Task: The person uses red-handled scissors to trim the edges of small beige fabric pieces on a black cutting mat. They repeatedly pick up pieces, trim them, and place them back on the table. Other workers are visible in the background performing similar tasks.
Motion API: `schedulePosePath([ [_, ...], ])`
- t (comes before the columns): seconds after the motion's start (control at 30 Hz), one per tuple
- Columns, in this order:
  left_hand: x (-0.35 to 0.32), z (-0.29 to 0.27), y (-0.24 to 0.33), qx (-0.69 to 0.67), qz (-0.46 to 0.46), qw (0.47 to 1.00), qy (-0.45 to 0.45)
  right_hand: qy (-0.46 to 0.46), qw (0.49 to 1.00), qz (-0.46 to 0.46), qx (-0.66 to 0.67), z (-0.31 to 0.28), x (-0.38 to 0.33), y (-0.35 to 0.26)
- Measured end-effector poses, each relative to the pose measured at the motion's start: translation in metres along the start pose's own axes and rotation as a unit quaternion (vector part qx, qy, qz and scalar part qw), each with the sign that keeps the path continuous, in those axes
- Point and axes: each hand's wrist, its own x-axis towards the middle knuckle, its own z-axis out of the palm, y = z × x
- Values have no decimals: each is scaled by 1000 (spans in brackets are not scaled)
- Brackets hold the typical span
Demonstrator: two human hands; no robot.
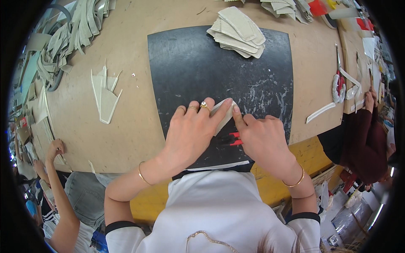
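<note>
A pale, flat fabric piece (pixel 222 114) is pinched under the fingers (pixel 219 110) of the left hand (pixel 192 133) and pressed by the right hand (pixel 263 139) at the scuffed black mat (pixel 190 67)'s near edge. Red-handled snips (pixel 233 139) lie beneath. A stack of beige cut pieces (pixel 238 33) rests on the mat's far edge, upon the brown bench (pixel 126 126).
</note>
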Motion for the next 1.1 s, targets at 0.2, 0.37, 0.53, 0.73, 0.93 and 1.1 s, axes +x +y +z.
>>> schedulePosePath([
  [0.2,1,-6,-6,-41,9,999,17,-59,982,58,170,-4,-23,18],
  [0.37,-19,0,-2,-8,-75,992,100,-81,895,235,370,7,-106,56],
  [0.53,-29,11,5,41,-132,981,135,-1,880,459,121,19,-187,96],
  [0.73,-32,22,-9,-12,-24,982,184,261,840,382,283,-5,-107,72],
  [0.93,-39,35,-11,11,-12,984,176,138,948,152,242,-1,18,-4],
  [1.1,-47,43,22,10,-112,973,201,51,959,153,234,-10,30,-10],
])
